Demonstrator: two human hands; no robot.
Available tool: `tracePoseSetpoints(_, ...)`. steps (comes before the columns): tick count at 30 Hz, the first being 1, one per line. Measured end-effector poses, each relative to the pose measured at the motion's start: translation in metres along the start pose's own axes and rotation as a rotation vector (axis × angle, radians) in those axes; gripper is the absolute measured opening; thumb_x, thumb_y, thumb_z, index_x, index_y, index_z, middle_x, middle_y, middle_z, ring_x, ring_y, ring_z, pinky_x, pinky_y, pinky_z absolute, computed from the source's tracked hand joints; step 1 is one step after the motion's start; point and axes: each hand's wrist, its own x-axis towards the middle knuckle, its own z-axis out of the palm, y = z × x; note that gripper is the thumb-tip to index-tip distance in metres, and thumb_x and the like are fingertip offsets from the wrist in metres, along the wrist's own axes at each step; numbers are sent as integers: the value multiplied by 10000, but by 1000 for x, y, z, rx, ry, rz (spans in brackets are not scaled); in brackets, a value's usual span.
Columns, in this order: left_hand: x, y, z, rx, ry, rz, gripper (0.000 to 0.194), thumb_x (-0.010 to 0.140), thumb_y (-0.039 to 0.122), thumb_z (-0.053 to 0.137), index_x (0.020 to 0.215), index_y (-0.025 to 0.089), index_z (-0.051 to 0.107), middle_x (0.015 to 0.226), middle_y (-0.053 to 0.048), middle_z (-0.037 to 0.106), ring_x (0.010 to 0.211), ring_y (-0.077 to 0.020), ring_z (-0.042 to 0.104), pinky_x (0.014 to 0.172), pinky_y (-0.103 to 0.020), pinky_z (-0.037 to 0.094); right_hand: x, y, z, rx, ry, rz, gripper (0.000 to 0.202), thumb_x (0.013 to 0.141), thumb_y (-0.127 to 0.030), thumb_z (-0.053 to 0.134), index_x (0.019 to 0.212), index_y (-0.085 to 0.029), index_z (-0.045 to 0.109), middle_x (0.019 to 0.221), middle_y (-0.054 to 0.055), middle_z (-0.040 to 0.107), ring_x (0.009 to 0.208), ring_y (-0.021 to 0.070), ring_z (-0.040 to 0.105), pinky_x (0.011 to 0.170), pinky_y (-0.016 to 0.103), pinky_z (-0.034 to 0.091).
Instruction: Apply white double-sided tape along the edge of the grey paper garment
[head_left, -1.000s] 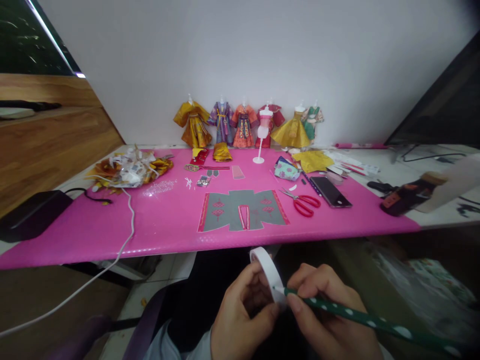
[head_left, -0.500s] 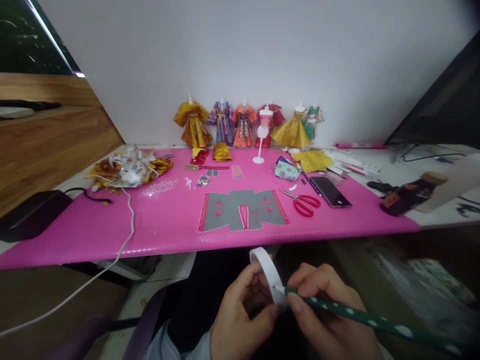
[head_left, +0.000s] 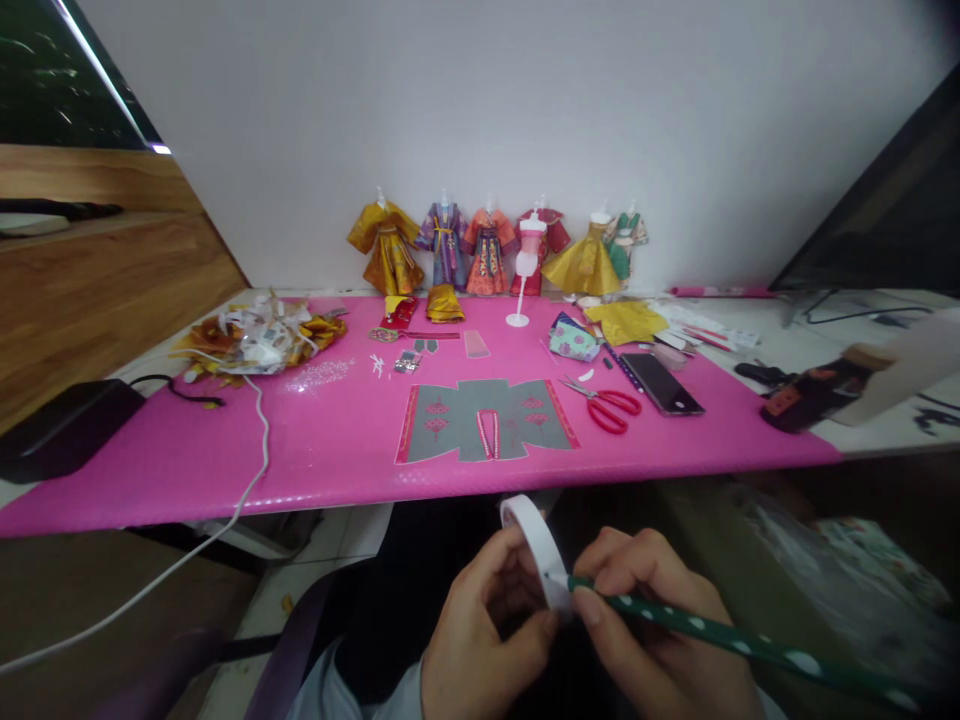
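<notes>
Below the table's front edge, my left hand (head_left: 487,620) is closed around a roll of white tape (head_left: 534,540), held on edge. My right hand (head_left: 660,610) pinches a green pencil with white dots (head_left: 705,628). Its pale tip touches or nearly touches the outer face of the roll. On the pink table cover (head_left: 330,440) beyond my hands lies a flat grey cut-out garment piece (head_left: 465,420) with red patterns and a red-edged neck opening. Scissors with red handles (head_left: 613,408) rest open to its right.
Small dressed doll forms (head_left: 487,245) stand along the wall, with a white mannequin (head_left: 527,262) in front. A phone (head_left: 661,384), a dark bottle (head_left: 814,390) and fabric scraps (head_left: 574,338) are at right. Crumpled scraps (head_left: 262,335), a white cable (head_left: 259,440) and a black box (head_left: 71,425) sit left.
</notes>
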Motion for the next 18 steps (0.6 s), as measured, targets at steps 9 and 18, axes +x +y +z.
tracePoseSetpoints(9, -1, -1, 0, -1, -7, 3, 458, 700, 91, 668, 1133, 217, 588, 919, -47, 666, 854, -207, 640, 795, -355, 495, -4, 5, -3, -19, -65, 2, 189, 846, -84, 508, 835, -250, 419, 714, -46, 590, 587, 93, 591, 530, 200, 477)
tracePoseSetpoints(18, 0, 0, -2, 20, 1, -10, 472, 685, 83, 664, 1134, 205, 584, 910, -42, 661, 863, -208, 645, 819, -362, 504, -3, 1, 1, 5, 25, 41, 158, 851, -131, 505, 797, -248, 414, 673, -51, 569, 544, 91, 563, 489, 194, 454)
